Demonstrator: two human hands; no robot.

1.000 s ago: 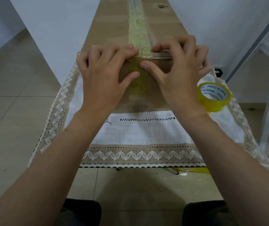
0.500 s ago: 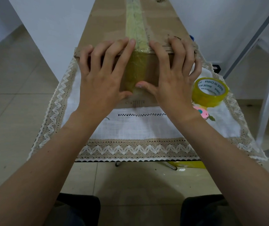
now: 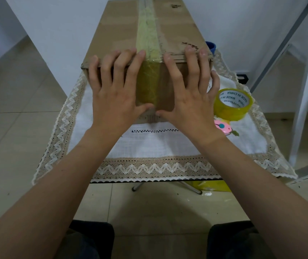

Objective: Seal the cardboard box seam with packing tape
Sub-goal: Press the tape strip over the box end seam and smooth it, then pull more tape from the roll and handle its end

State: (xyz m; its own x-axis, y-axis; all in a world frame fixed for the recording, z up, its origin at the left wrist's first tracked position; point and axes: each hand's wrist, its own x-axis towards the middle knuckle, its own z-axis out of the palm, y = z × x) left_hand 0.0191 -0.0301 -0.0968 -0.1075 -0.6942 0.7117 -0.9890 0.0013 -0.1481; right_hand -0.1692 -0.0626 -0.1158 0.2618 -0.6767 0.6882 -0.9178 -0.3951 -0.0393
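Your left hand (image 3: 115, 98) and right hand (image 3: 190, 98) hide much of the cardboard box (image 3: 177, 25)'s near face; its far end is cut off. Fingers spread, pressed flat — the wrinkled yellow tape strip (image 3: 148, 81) runs between your index fingers, and the glossy tape roll (image 3: 232, 109) sits beside your right little finger.

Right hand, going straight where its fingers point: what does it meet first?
The right hand lies flat against the box, fingers pointing up its near side. First comes the top edge; beyond, the top looks free beside the tape strip, depth unclear.
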